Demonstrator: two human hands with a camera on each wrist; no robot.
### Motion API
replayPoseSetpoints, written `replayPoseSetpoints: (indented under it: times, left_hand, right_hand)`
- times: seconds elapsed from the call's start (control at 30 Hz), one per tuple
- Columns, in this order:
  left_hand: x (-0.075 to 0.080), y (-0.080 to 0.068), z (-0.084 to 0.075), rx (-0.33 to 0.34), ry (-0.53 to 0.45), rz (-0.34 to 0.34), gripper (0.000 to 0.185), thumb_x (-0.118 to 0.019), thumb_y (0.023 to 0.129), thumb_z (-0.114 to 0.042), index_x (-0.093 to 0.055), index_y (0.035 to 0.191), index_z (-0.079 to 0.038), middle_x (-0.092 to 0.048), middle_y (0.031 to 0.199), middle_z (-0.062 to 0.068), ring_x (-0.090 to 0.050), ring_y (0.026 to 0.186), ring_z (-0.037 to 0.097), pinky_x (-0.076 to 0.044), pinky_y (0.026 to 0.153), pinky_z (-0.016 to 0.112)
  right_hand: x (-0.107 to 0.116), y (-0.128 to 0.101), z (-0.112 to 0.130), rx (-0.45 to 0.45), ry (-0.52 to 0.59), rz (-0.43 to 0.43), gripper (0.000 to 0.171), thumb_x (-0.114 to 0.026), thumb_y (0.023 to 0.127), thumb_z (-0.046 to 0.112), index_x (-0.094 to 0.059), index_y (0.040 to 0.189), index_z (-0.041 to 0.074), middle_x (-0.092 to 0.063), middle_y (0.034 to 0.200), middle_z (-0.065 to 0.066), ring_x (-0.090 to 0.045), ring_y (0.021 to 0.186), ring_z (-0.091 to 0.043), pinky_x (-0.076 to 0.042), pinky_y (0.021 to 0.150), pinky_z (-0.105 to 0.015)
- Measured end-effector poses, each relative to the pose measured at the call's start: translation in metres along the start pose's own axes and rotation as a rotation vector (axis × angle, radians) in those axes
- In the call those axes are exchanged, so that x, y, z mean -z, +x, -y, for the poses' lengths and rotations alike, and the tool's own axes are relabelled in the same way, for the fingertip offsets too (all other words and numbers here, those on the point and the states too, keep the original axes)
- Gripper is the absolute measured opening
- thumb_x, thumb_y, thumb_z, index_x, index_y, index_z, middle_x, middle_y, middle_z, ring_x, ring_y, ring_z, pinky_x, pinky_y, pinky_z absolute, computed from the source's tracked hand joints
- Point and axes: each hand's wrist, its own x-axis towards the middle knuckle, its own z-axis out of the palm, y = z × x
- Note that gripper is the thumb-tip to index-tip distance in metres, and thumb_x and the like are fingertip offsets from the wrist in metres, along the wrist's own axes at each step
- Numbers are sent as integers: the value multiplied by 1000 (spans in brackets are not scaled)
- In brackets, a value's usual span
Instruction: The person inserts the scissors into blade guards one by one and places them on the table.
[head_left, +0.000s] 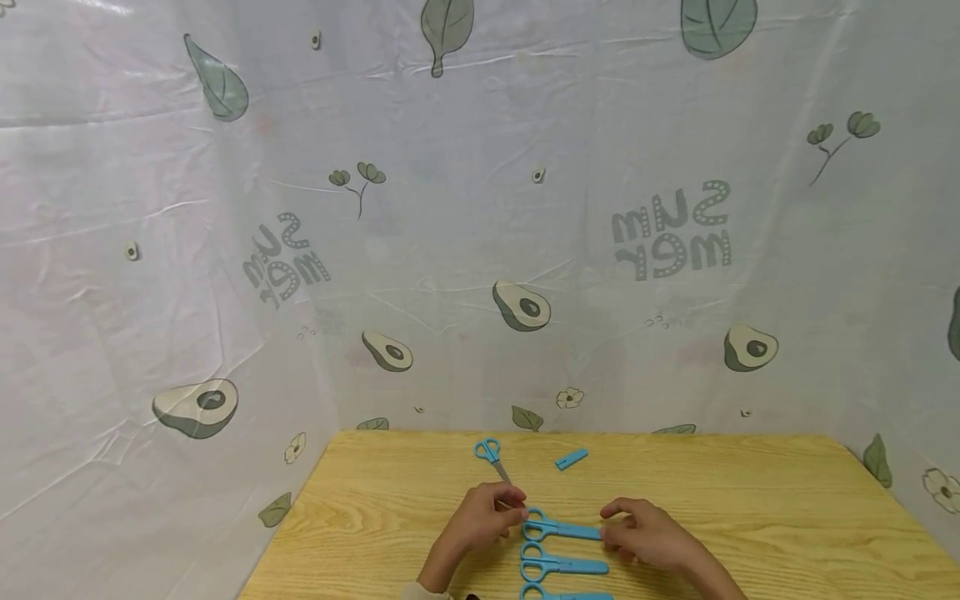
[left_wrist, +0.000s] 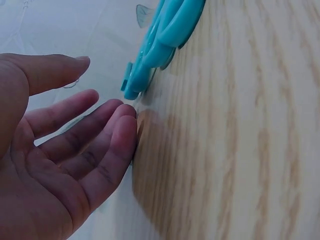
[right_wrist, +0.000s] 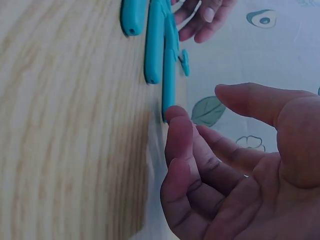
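Note:
Three pairs of blue scissors with their blades in blue covers lie side by side on the wooden table: the farthest pair (head_left: 562,530), a middle pair (head_left: 562,566) and a nearest pair (head_left: 577,597) cut off by the view's lower edge. My left hand (head_left: 486,517) is beside the farthest pair's handle loops, thumb and fingers apart. At the other end, my right hand (head_left: 648,533) has its fingertips right at the tip of that pair's cover (right_wrist: 169,90). In the right wrist view its fingers are loosely bent and the thumb stands away.
Farther back lies another pair of blue scissors (head_left: 487,451) with bare metal blades, partly behind my left hand. A loose blue blade cover (head_left: 572,459) lies to its right. A patterned plastic sheet (head_left: 450,250) hangs behind and beside the wooden table (head_left: 750,475).

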Motion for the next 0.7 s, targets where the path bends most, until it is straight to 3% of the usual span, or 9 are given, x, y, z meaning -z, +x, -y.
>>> replayPoseSetpoints:
  times: [0.17, 0.3, 0.53, 0.7]
  left_hand:
    - [6, -1, -2, -9, -1, -23, 27, -75, 100, -11, -74, 122, 5, -79, 109, 14, -76, 85, 27, -63, 63, 32]
    - [11, -2, -1, -13, 0, -36, 28, -75, 101, -13, -74, 123, 5, -78, 110, 14, -76, 85, 29, -62, 62, 34]
    - [19, -1, 4, -63, 81, -78, 31, -76, 101, -20, -75, 123, 2, -79, 112, 13, -76, 88, 17, -61, 68, 25]
    - [22, 0, 8, -91, 151, -125, 30, -76, 102, -24, -76, 122, -3, -80, 109, 10, -74, 88, 15, -61, 71, 26]
  right_hand:
    - [17, 13, -32, 81, -29, 59, 51, -62, 109, 36, -62, 138, -6, -81, 103, -6, -73, 80, -22, -61, 65, -36]
    - [22, 6, -21, 82, -76, 57, 50, -62, 109, 35, -62, 139, -6, -80, 104, -3, -74, 82, -18, -62, 67, -36]
    - [30, 0, -15, 89, -117, 18, 48, -61, 110, 34, -62, 140, -5, -80, 107, -4, -75, 85, -19, -63, 68, -37]
    - [21, -11, 5, 106, -194, -96, 49, -62, 110, 32, -61, 138, -9, -79, 103, -5, -72, 78, -17, -58, 63, -34]
